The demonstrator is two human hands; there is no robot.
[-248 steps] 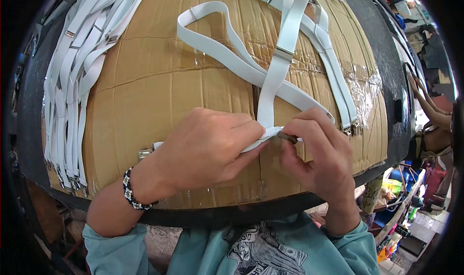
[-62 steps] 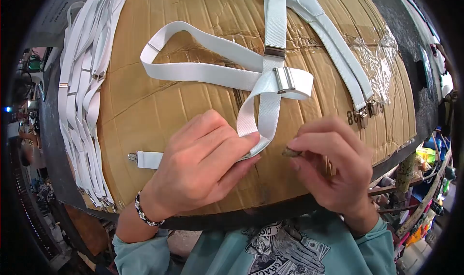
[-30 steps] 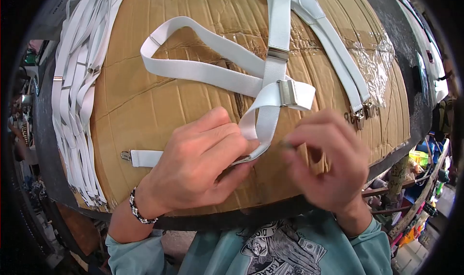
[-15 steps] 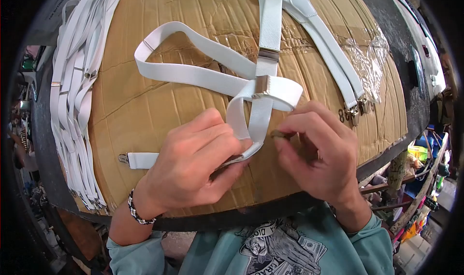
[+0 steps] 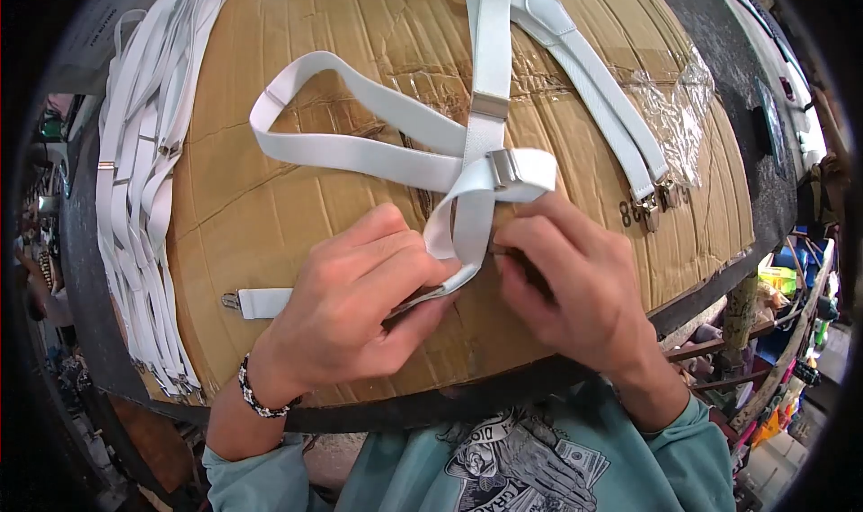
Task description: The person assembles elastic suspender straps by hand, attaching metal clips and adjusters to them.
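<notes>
White elastic strap lies looped on the cardboard, with a metal slider on its small loop and another slider above. My left hand pinches a folded part of this strap between thumb and fingers. Close to the right of that fold, my right hand is closed, its thumb and index finger pressed together around a small dark item, mostly hidden. A strap end with a metal clip shows left of my left hand.
A bundle of white straps hangs along the left side of the cardboard sheet. Two joined straps with clips lie at the right, beside clear plastic tape. The dark table edge runs in front of me.
My right hand has moved left, closer to the fold. The small loop's slider has turned and shifted slightly right, and the straps above have shifted a little left.
</notes>
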